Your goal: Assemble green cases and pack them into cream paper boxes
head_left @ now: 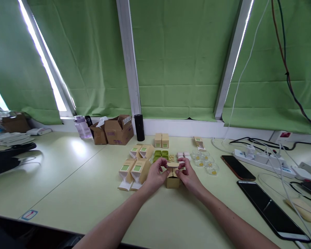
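A small kraft cardboard box point(173, 183) stands on the table before me, its top flaps partly folded in and one flap raised at the back. My left hand point(156, 172) grips the box's upper left side, fingers curled at the raised flap. On the opposite side, my right hand point(188, 175) pinches the same flap and upper right edge. Just behind the hands are green square pieces point(161, 154), small yellow pieces point(171, 157) and white pieces point(183, 155), partly hidden. Several kraft boxes with green labels point(137, 168) lie open-ended to the left.
Two upright kraft boxes point(161, 140) stand at the back, with another open box point(199, 143) farther right. Clear round pieces with yellow centres point(203, 159) lie to the right. Beyond are phones point(272, 209), a power strip point(263, 161) and loose cables. Brown cartons point(119, 130) and a black cylinder point(139, 127) stand back left.
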Demonstrator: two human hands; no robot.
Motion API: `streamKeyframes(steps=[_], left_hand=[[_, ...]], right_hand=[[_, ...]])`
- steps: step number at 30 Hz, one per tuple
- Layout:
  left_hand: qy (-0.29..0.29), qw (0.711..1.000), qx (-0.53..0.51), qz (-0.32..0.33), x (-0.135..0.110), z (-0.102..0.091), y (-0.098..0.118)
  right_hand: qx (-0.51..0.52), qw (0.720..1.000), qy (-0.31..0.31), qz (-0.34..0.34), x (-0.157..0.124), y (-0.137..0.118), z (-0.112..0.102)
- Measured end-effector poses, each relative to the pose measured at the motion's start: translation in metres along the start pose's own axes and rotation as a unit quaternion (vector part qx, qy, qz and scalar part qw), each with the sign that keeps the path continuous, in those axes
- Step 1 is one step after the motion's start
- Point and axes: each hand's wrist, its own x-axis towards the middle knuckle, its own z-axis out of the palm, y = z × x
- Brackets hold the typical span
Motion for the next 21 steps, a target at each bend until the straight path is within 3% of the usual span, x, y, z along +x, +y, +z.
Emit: streamKeyframes(steps=[8,16,21], left_hand=[[-0.011,0.999,0.026,0.018,-0.002,-0.002,0.007],[-0.01,0.998,0.052,0.045,-0.003,-0.003,0.012],[-0.008,0.996,0.064,0.055,-0.004,-0.004,0.014]], right_hand=[[-0.054,0.997,0.004,-0.056,-0.002,-0.006,-0.002],[-0.11,0.968,0.021,-0.223,-0.014,-0.025,-0.009],[-0.173,0.943,0.015,-0.283,-0.017,-0.026,-0.012]])
